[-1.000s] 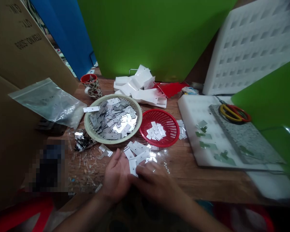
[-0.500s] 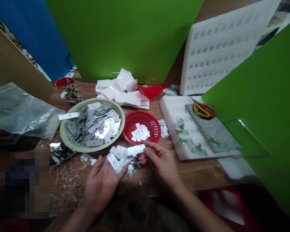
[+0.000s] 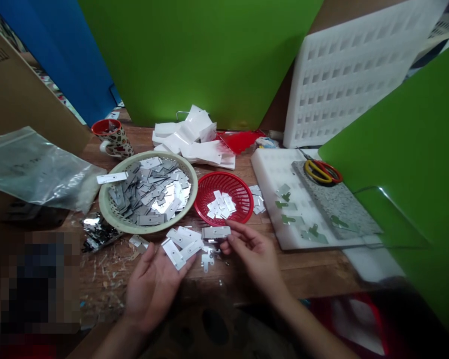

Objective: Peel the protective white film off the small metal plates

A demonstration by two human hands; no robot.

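Observation:
My left hand (image 3: 155,286) is turned palm up, with several small silver metal plates (image 3: 181,244) lying fanned across its fingers. Each plate is a flat rectangle with a hole. Between thumb and fingertips, my right hand (image 3: 252,252) pinches one more metal plate (image 3: 216,232), held level just right of that group. Small cut metal pieces (image 3: 207,260) lie on the table beneath. Behind my left hand stands a pale green basket (image 3: 110,218) heaped with such plates, one of them resting over its left rim. A red basket (image 3: 244,199) beside it holds a few more.
A patterned mug (image 3: 121,144) and white sheets (image 3: 198,134) stand at the back. To the right, scissors (image 3: 318,171) lie on a speckled stone slab (image 3: 336,204) over white foam (image 3: 267,172). A plastic bag (image 3: 33,164) and a bundle of dark shiny pieces (image 3: 97,232) are left.
My right hand has moved slightly right and tilted its plate, leaving a small gap from the plates on my left hand. The whole view has shifted a little.

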